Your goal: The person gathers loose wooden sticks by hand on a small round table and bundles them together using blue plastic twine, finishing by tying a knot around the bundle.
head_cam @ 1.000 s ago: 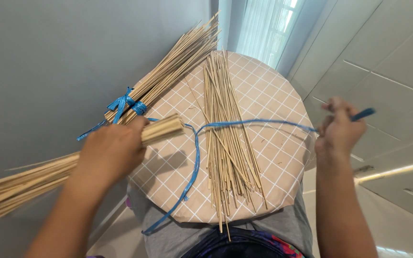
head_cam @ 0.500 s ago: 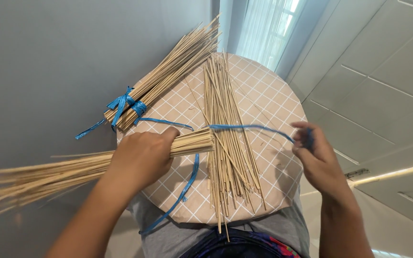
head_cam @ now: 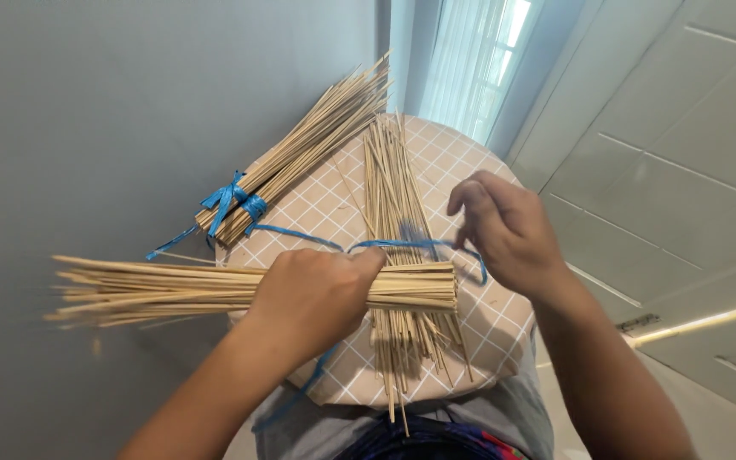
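Left hand (head_cam: 313,294) grasps stick bundle (head_cam: 172,290); right hand (head_cam: 504,230) pinches blue string (head_cam: 419,245).

I am holding a bundle of sticks (head_cam: 402,285) crosswise in my left hand (head_cam: 313,294), over the near part of the small round worktop (head_cam: 487,332); its long end is sticking out past the worktop's left edge. Under that bundle, a loose pile of sticks (head_cam: 389,187) is lying lengthwise down the middle of the worktop, its near ends overhanging the front edge. A tied bundle (head_cam: 300,158) is lying slantwise on the far left, reaching beyond the far edge. A strap (head_cam: 300,234) is running from that bundle's near end across the loose pile to my right hand (head_cam: 504,230), which is hovering over the worktop's right side.
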